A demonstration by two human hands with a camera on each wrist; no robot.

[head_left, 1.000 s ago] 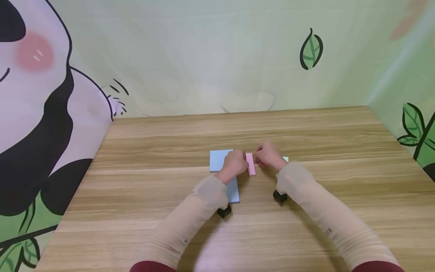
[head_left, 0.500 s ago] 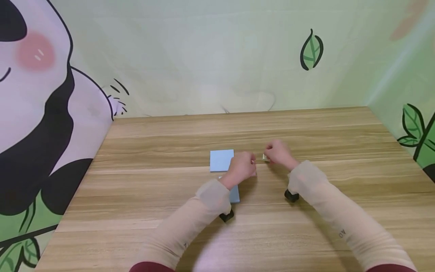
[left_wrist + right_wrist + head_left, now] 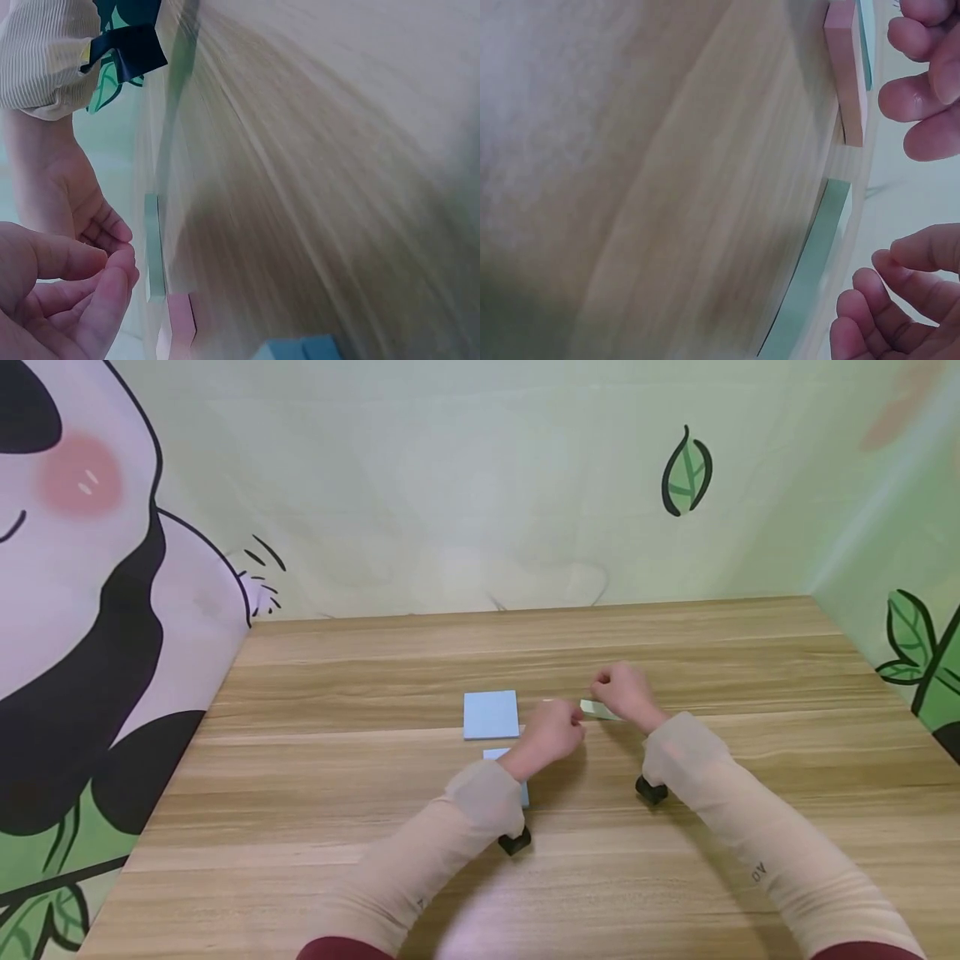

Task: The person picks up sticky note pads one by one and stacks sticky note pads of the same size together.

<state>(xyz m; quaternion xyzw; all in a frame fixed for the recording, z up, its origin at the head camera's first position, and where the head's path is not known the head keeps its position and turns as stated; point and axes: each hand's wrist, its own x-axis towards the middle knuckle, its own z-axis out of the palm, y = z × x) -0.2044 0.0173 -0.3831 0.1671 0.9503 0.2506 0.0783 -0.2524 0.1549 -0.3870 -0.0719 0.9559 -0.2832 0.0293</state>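
My left hand (image 3: 551, 731) hovers over a narrow pink pad of notes, which it mostly hides in the head view. The pink pad (image 3: 845, 71) shows in the right wrist view below that hand's fingers. To the right, my right hand (image 3: 628, 693) hangs over a narrow pale green pad (image 3: 596, 709), covering its right end. Both hands have loosely curled fingers, the thumb near the index fingertip, and nothing shows between them. In the left wrist view, the green pad (image 3: 154, 251) and pink pad (image 3: 178, 324) stand end to end beside the fingers.
A square blue pad of sticky notes (image 3: 491, 715) lies left of my left hand. Another blue pad (image 3: 495, 753) is partly under my left wrist. Black wrist devices (image 3: 514, 841) hang beneath both sleeves. A painted wall (image 3: 465, 510) borders the wooden table (image 3: 375, 677) at the back.
My right hand has moved right, uncovering part of the green pad. My left hand has shifted right over the pink pad, and the square blue pad is now fully visible.
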